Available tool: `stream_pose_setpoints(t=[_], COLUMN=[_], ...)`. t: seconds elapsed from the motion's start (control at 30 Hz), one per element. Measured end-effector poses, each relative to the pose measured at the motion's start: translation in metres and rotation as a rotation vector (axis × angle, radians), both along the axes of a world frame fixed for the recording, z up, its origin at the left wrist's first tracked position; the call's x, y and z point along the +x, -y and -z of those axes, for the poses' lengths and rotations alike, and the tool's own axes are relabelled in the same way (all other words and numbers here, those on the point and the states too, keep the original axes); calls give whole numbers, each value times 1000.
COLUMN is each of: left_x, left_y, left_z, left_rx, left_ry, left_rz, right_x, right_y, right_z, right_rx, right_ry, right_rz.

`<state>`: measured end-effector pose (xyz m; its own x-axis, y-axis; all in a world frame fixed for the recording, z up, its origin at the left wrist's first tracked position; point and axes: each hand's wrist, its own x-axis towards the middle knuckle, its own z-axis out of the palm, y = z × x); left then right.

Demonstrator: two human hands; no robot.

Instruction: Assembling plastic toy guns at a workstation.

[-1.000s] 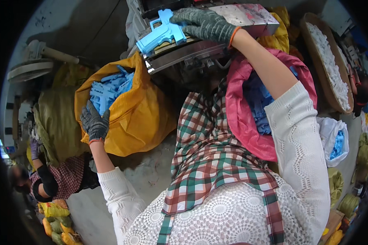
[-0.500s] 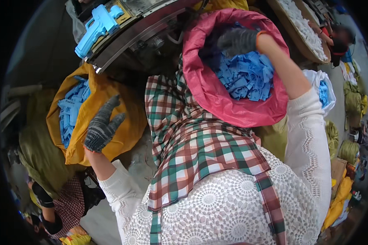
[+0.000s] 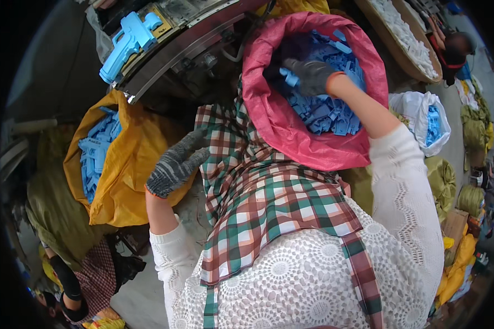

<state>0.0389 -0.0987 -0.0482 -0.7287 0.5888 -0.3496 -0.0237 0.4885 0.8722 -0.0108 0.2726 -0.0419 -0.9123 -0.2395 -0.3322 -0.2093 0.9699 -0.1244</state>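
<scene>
While the right hand (image 3: 314, 78) now grips a blue piece (image 3: 291, 77), the empty left hand (image 3: 173, 171) has neared the apron (image 3: 282, 211).

Dim light leaves shadow beneath the front edge of the machine bed (image 3: 173, 58), whose near left corner glints; fisheye distortion bends the black-rimmed margins, where details seem soft, possibly out of focus.

Ahead of me, to my left, a metal-edged surface (image 3: 175, 49) carries a light-blue toy pistol (image 3: 128, 40), lying on its side near the left end. Below, the grey floor (image 3: 140, 290) bears a slumped yellow sack (image 3: 132, 192) at my left and an olive bundle (image 3: 470, 200) far right
</scene>
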Motion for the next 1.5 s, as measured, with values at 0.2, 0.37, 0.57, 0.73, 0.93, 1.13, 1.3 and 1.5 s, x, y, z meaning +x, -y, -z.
stream_pose_setpoints(t=[0.2,0.37,0.57,0.73,0.93,1.13,1.3,1.5], left_x=[13,3,5,5,-53,-128,-124,-65], left_y=[-60,-92,-40,-49,-8,31,8,57], left_z=[4,-8,-14,-43,-52,-98,-121,-53], left_rx=[526,1328,856,527,102,-611,-941,-875], left_ry=[189,523,262,203,-1183,-1142,-1209,-1347], left_rz=[97,-480,-738,-565,-912,-419,-268,-624], right_x=[57,78,66,65,33,27,-7,-64], right_y=[12,75,79,98,69,76,91,116], right_z=[-78,-61,-79,-49,-82,-98,-97,-96], right_rx=[-1005,-1214,-1001,-511,-801,-754,-932,-955], right_ry=[-164,-90,-223,-507,-558,-467,-586,-594], right_rz=[132,-33,-283,-733,-538,-451,-323,-356])
